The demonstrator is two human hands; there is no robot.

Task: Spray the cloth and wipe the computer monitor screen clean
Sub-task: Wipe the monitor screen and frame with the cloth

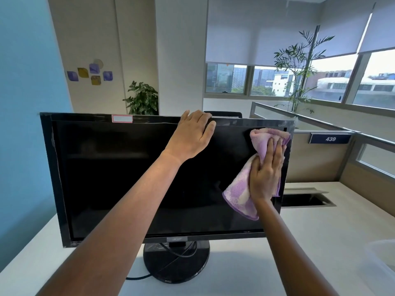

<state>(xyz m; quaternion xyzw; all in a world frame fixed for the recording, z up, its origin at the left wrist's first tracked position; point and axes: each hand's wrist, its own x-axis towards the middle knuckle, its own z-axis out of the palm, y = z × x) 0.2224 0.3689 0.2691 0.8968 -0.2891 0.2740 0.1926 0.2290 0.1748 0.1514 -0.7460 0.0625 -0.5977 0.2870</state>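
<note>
Cloth (239, 193) lay flattened under the right grip (266, 167), whose fingers were straight and close together, pushing the purple fabric against the monitor (117, 178) near the screen's upper corner on that side. A loose tail of cloth hung below the wrist. The flat fingers probably spread the pressure so the fabric rubbed evenly.

Up and to the left of it, the left grip (193, 133) was hooked over the monitor's top edge, fingers hidden behind and thumb on the front bezel. It seemed to brace the panel against the push, so it would not rock on its round base (176, 263) on the bench (320, 242). Most of the screen stretched left of the right grip, so the wiping likely had far to go.
</note>
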